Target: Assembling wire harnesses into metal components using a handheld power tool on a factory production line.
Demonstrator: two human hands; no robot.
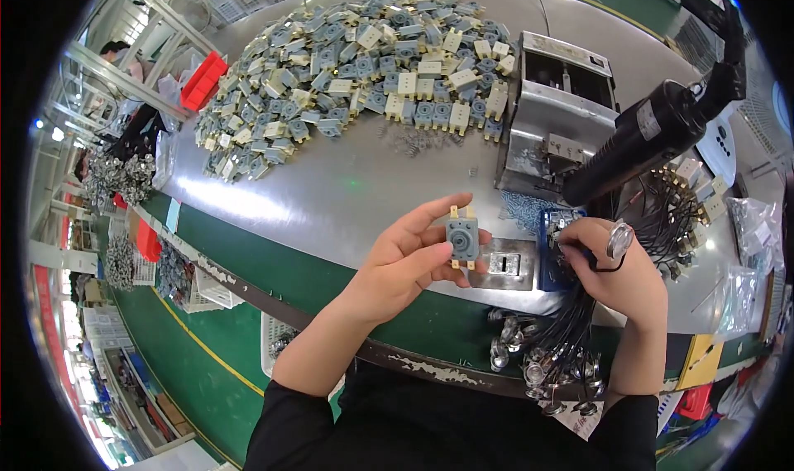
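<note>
My left hand is closed on a small grey-and-cream thermostat-like switch body, raised above the near edge of the bench. Brass terminals stick out at its top and bottom, and its round centre faces me. At the right, my right hand reaches into a blue tray of small metal parts. Its fingers are bent together, and what they pinch, if anything, is hidden. Between the hands lies a metal fixture plate with a slotted block on it.
A large heap of similar switch bodies covers the back. A metal machine and a black cylindrical tool stand right. Blue screws lie beside the tray. Black-cabled metal parts hang over the front edge; more wired switches lie far right.
</note>
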